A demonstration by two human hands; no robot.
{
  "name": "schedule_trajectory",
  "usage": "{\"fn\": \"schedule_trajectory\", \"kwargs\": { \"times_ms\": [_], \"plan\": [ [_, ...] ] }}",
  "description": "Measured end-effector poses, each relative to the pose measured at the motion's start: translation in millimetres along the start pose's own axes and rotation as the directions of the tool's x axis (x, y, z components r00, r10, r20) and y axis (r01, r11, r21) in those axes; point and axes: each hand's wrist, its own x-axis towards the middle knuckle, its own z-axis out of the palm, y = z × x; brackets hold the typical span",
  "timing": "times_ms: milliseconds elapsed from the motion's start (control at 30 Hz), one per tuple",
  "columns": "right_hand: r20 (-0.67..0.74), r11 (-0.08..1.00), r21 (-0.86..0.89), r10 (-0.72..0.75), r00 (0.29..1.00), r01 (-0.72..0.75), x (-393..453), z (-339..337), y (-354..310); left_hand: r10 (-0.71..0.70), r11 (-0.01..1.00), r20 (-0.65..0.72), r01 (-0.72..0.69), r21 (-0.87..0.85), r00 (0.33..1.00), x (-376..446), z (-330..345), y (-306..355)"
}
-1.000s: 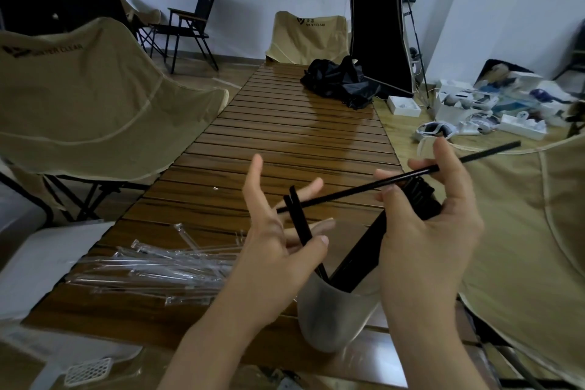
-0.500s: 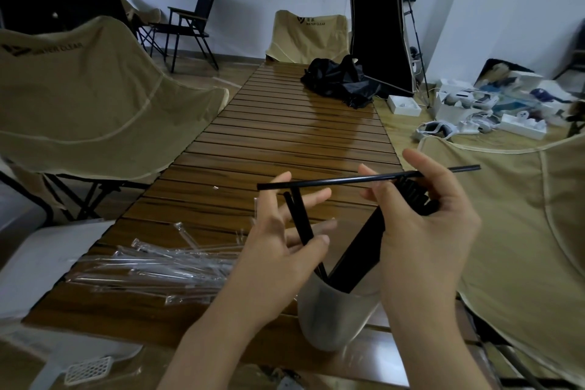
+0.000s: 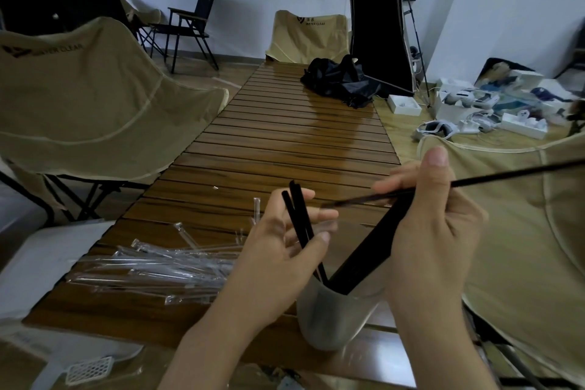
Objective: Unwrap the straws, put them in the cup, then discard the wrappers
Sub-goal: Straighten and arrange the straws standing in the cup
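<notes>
- Head view, hands: the right hand (image 3: 433,225) pinches a single black straw (image 3: 493,176) between thumb and forefinger, its long end pointing off to the right edge and its near tip aimed back toward the left hand (image 3: 286,250)
- Head view, left hand: its fingers are loosely spread and relaxed beside two upright straws (image 3: 299,215), seemingly brushing them, with no firm grasp visible
- Head view, what changed: half a second ago the held straw lay almost level across both hands with its left tip past the left thumb; now it has been drawn off to the right and tilted, so the left hand has let it go
- Head view, meaning: the straw looks bare, so the unwrapping of this one seems done and the likely next move is to swing its near tip down into the cup (image 3: 332,317)
- Head view, cup: it stands at the near edge of the slatted table (image 3: 285,142), between the two wrists, already holding the upright pair and a thick black bundle (image 3: 367,250) leaning right
- Head view, wrappers: a heap of clear wrappers (image 3: 158,266) lies on the table left of the cup, not yet discarded
</notes>
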Motion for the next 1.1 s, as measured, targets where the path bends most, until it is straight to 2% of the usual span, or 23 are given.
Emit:
{"fn": "schedule_trajectory", "kwargs": {
  "times_ms": [300,600,733,867,1000,1100],
  "plan": [
    [0.184,0.989,0.14,0.029,0.982,-0.056,0.5,0.2,-3.7,0.003,1.0,-0.009,-0.003,0.0,1.0,0.1,1.6,1.6],
    [0.233,0.985,0.168,0.001,0.973,-0.041,1.3,-1.9,-2.0,0.023,0.998,0.016,-0.022,-0.055,1.0,-0.1,0.7,5.4],
    [0.283,0.98,0.197,-0.016,0.959,-0.042,2.8,-3.6,-2.4,0.095,0.991,-0.009,-0.096,-0.095,0.995,0.2,-7.3,7.6],
    [0.379,0.976,0.213,-0.05,0.924,-0.034,2.8,-4.6,-4.0,0.114,0.992,-0.032,-0.116,-0.048,0.993,0.0,-12.0,8.2],
    [0.506,0.986,0.169,-0.08,0.859,-0.008,3.1,-4.2,-2.9,0.142,0.989,-0.089,-0.144,-0.017,0.986,-0.2,-6.2,9.8],
    [0.559,0.994,0.089,-0.003,0.829,-0.056,7.0,-5.4,0.0,0.142,0.989,-0.102,-0.146,-0.035,0.985,-0.5,-2.7,12.2]
  ]
}}
